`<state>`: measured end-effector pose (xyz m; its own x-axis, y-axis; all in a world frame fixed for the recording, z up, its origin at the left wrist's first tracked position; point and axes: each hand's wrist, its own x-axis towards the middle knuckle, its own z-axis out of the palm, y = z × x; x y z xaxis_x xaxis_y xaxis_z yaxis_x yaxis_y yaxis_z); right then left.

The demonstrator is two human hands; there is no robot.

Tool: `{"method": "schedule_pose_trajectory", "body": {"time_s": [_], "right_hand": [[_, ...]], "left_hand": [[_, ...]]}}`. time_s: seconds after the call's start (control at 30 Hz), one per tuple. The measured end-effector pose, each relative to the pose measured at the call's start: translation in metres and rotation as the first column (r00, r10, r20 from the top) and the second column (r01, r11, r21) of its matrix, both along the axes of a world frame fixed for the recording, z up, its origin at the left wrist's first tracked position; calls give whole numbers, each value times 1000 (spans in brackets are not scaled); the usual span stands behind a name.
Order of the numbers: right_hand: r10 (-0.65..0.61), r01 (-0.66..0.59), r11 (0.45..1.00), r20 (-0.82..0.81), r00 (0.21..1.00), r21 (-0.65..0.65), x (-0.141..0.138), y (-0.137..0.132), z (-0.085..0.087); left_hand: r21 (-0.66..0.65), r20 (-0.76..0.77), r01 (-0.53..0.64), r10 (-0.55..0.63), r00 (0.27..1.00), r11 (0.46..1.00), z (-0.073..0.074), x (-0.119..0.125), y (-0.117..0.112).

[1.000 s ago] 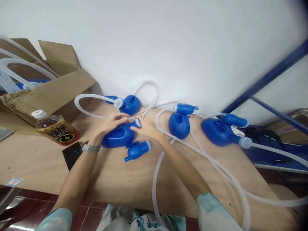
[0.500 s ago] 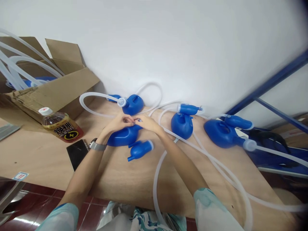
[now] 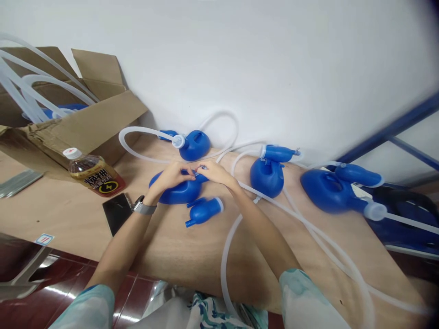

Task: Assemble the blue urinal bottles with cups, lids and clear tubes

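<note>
A blue plastic urinal bottle [image 3: 180,194] lies on its side on the wooden table, its neck end towards the right. My left hand [image 3: 176,174] reaches over it, thumb and fingertips pinched together at the neck. Against those fingertips, my right hand [image 3: 214,172] is closed at the same spot. Between them is something small and thin, too tiny to make out. The hands mostly cover the bottle's mouth. Just in front lies a loose blue funnel-shaped piece [image 3: 206,211] with a white rim and a short ribbed spout; neither hand touches it.
More blue bottles [image 3: 265,178] with white hoses [image 3: 224,260] stand along the wall. One hose hangs over the front edge. To the left are an open cardboard box [image 3: 113,112] with hoses, a drink bottle [image 3: 98,176] and a black phone [image 3: 116,212]. A blue frame [image 3: 398,128] borders the right.
The view has shifted slightly, so the scene sits further right. Both hands stay at the bottle's neck, with small finger movements. A thin piece between the fingertips shows a little more now.
</note>
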<state>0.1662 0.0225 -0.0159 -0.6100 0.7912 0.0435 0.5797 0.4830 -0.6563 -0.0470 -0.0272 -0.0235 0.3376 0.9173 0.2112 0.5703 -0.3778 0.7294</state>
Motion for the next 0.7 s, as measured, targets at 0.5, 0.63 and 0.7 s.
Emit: {"method": "schedule_pose_trajectory", "body": {"time_s": [0.5, 0.63, 0.7], "right_hand": [[-2, 1, 1000, -29, 1000, -32, -3, 4, -4], [9, -10, 998, -31, 999, -54, -4, 7, -7], [8, -10, 998, -30, 1000, -58, -4, 8, -7]], "left_hand": [[83, -141, -17, 28, 990, 996, 4, 9, -5], [62, -128, -25, 33, 991, 998, 6, 11, -5], [19, -64, -27, 28, 998, 999, 6, 11, -2]]}}
